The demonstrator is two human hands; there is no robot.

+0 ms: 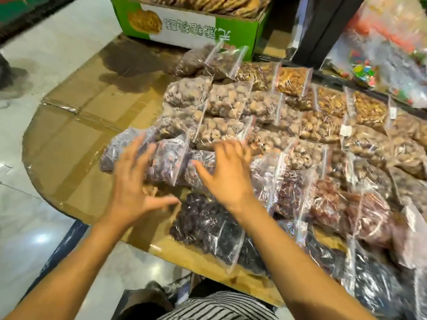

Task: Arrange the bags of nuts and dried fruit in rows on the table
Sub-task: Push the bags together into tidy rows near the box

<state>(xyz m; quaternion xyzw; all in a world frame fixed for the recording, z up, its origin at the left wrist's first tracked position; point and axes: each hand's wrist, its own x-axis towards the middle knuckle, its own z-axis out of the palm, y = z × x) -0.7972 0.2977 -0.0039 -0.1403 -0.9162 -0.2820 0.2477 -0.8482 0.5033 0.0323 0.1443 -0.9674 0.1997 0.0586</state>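
Observation:
Several clear zip bags of nuts and dried fruit lie in overlapping rows on a cardboard-covered table [69,139]. Pale brown nut bags [226,100] fill the far rows, reddish fruit bags [328,204] sit at the right, and a dark raisin bag [208,227] lies at the near edge. My left hand [136,181] hovers with fingers spread over a purplish bag [122,146] at the left end of a row. Over the neighbouring bag [171,160] my right hand [226,172] is spread too. Neither hand grips anything.
A green carton of biscuits [184,24] stands at the table's far edge. Bags of coloured sweets [392,54] pile up at the far right beside a black post [323,26]. Bare cardboard stretches along the table's left side, with tiled floor [34,227] beyond.

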